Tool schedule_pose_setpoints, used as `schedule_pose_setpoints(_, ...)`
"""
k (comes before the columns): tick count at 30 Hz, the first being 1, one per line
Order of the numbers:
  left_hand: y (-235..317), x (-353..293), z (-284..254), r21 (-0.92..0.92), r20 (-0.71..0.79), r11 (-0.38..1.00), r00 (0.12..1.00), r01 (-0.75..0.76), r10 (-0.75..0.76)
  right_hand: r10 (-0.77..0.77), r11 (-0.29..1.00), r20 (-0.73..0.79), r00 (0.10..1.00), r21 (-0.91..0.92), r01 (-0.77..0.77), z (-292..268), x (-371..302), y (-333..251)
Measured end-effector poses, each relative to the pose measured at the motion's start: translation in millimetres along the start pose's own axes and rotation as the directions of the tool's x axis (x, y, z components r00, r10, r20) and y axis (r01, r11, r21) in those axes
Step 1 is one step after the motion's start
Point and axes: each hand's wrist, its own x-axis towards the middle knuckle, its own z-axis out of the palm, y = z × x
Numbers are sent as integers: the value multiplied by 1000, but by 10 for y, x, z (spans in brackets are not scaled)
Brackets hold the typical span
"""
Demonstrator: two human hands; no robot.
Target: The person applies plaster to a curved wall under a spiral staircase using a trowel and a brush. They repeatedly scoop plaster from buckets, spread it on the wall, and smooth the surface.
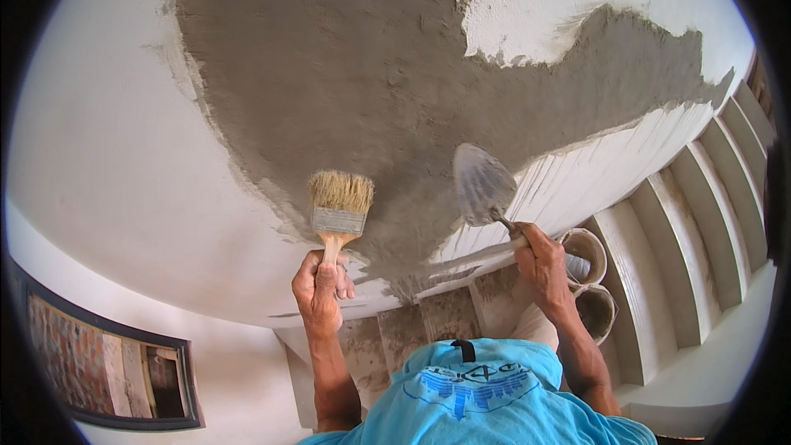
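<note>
Begins at far left with a dark frame (pixel 194 387), set in the pale wall and enclosing a view of red-brown brick and planks. Spreads above and right of that as a broad white wall (pixel 99 140), smooth and bowed by the lens. Meets there, along a ragged edge, a large patch of grey plaster (pixel 354 74), reaching from the top down to the middle and out to the right.

Keeps the left hand (pixel 320 287) closed around the wooden handle of a flat brush (pixel 339 206), with thumb along the front and bristles pointing up, in front of the plaster's lower left part. Cannot tell whether bristles and wall touch.

Wears, at bottom centre, a bright blue shirt (pixel 478 395) with a dark print.

Holds a trowel (pixel 484 188) to the right of the brush, well apart from it, blade up and smeared grey, before the plaster's lower edge. Grips its handle firmly in the right hand (pixel 541 265). Cannot tell whether blade and wall touch.

Includes, just beyond that hand, two buckets (pixel 600 254) side by side. Ends at right with pale steps (pixel 655 259), climbing toward the upper edge.
</note>
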Motion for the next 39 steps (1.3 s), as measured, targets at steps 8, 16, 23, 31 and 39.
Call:
schedule_pose_setpoints(8,-148,137,314,153,143,986,986,59,-81,413,887,-42,910,247,-391,-744,-724,905)
schedule_pose_setpoints(16,-910,-258,565,312,434,871,759,380,-486,834,514,-345,431,197,-835,-1430,-2258,1993)
schedule_pose_setpoints(23,-1308,-397,720,627,452,684,542,372,-709,941,242,-278,191,163,-956,-1176,-3223,2708)
schedule_pose_setpoints(31,-1899,-403,447,812,354,496,415,309,-838,961,140,-234,148,-51,-989,-1178,-3318,3510)
schedule_pose_setpoints(39,-2403,-683,-228,842,83,244,331,481,-940,844,278,-301,444,-462,-842,-1055,-3315,4158)
